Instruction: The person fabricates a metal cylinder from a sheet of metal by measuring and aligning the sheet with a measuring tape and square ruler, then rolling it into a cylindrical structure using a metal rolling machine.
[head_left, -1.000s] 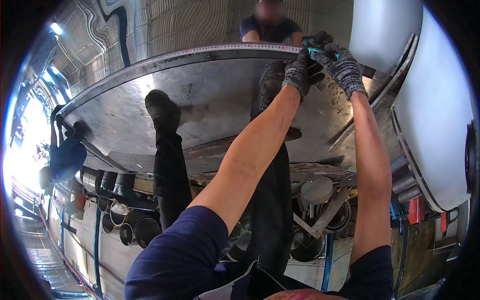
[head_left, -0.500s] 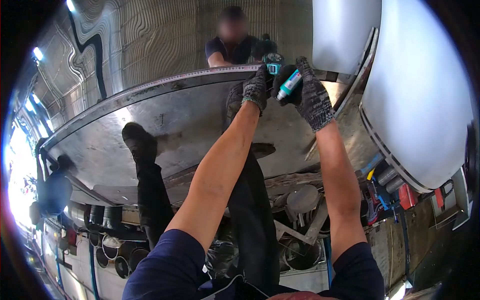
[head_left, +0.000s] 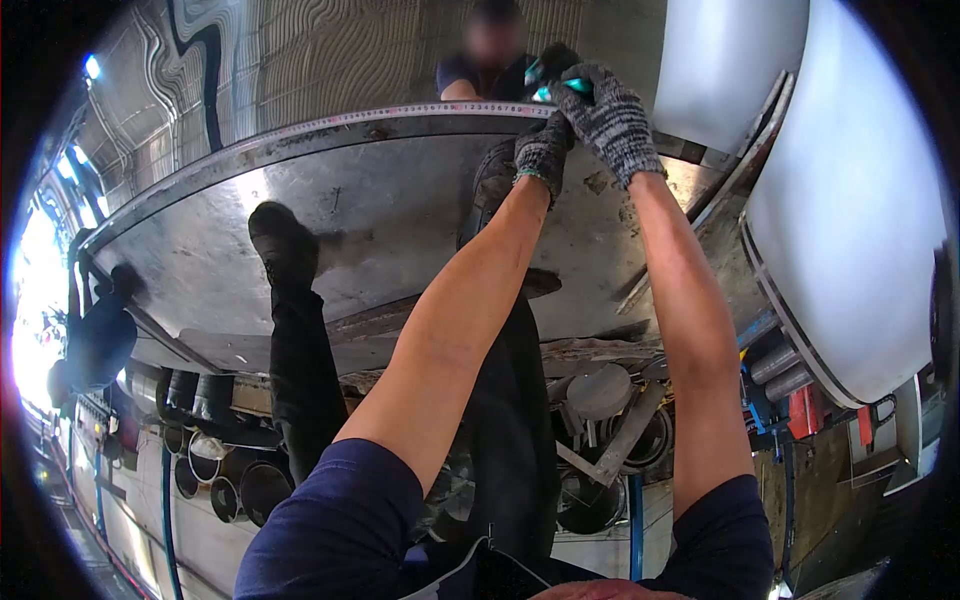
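A tape measure blade lies along the raised curved metal edge, its numbers facing up. At the blade's right end my left hand, in a grey knitted glove, is closed on the tape measure against the edge. My right hand, gloved alike, is just above and to the right. Its fingers are closed round a teal-and-white marker-like tube, mostly covered by the glove. The tape's teal and black case is largely hidden behind the hands.
Shiny sheet metal beyond the edge carries wavy reflections and a person's figure. My shoe rests on the metal plate. Large pale cylinders stand at right. Another person is far left. Pipes lie below.
The right hand has moved up and left, close to the left hand, and turned the tube so that less of it shows. The left hand stays at the tape while the view shifts.
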